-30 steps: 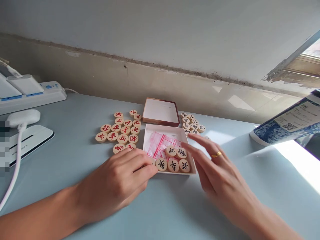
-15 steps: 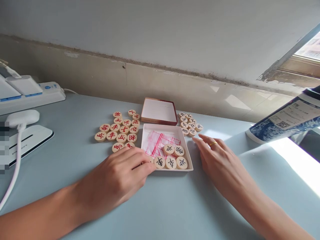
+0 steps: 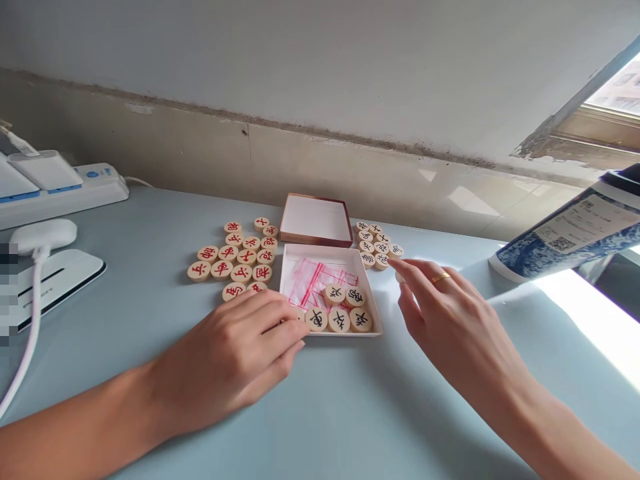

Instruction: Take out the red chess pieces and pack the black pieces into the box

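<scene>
A white box (image 3: 375, 312) holds several round wooden pieces with black characters (image 3: 339, 320) and a plastic bag with red lines (image 3: 307, 280). My left hand (image 3: 245, 343) rests at the box's front left corner, fingers bent together over the edge; what its fingertips touch is hidden. My right hand (image 3: 445, 310), with a gold ring, is right of the box, thumb and fingers apart. Its fingertips are beside the black-lettered pieces (image 3: 381, 248), and a pale piece partly shows under them. Several red-lettered pieces (image 3: 228, 253) lie left of the box.
An upturned box lid (image 3: 316, 220) lies behind the box. A patterned blue bottle (image 3: 565, 233) is at the right. On the left are a power strip (image 3: 107, 187), a white case (image 3: 44, 233) with a cable and a flat white pad (image 3: 75, 267). A wall borders the table's back.
My right hand has shifted slightly up and right, its fingers now closer to the black-lettered pieces. The view has shifted slightly. My left hand stays at the box corner.
</scene>
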Motion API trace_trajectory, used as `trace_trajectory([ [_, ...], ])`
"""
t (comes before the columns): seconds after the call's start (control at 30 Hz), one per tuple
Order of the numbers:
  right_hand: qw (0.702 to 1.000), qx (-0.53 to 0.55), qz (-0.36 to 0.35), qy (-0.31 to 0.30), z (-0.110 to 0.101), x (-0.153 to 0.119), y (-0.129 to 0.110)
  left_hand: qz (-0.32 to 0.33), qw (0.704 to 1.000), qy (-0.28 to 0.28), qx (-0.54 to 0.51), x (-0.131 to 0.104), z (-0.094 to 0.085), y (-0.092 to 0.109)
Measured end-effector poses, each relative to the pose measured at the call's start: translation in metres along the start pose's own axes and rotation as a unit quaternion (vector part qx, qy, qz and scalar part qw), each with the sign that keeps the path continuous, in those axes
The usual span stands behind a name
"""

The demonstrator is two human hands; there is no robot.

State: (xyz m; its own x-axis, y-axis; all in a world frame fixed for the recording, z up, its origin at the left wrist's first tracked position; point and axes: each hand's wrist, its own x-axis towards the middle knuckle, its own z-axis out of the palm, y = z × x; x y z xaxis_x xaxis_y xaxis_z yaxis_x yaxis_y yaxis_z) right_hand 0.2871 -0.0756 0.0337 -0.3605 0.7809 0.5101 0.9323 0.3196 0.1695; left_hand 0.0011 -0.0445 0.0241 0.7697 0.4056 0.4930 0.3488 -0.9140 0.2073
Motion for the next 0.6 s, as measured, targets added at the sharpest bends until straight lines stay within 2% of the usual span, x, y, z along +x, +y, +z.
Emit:
trace_trajectory([
  [0.07, 0.995, 0.082, -0.001, 0.051, -0.007, 0.002, -0.012, -0.001, 1.0, 0.004, 0.007, 0.001, 0.0, 0.001],
  [0.13, 0.98, 0.187, -0.012, 0.07, -0.013, 0.001, -0.025, 0.001, 1.0, 0.02, 0.025, 0.001, -0.002, 0.003],
  [0.27, 0.93, 0.358, -0.081, 0.035, -0.015, -0.006, -0.044, 0.057, 0.997, 0.05, 0.014, 0.0, -0.01, 0.013],
  [0.37, 0.897, 0.421, -0.134, 0.015, -0.016, -0.008, -0.047, 0.086, 0.996, -0.004, -0.035, 0.0, -0.013, 0.021],
  [0.5, 0.882, 0.441, -0.16, -0.044, -0.017, -0.008, -0.049, 0.023, 0.996, -0.051, -0.072, 0.001, -0.004, 0.023],
  [0.6, 0.874, 0.458, -0.153, -0.051, -0.015, -0.007, -0.052, -0.05, 0.99, -0.063, -0.12, 0.0, 0.003, 0.023],
])
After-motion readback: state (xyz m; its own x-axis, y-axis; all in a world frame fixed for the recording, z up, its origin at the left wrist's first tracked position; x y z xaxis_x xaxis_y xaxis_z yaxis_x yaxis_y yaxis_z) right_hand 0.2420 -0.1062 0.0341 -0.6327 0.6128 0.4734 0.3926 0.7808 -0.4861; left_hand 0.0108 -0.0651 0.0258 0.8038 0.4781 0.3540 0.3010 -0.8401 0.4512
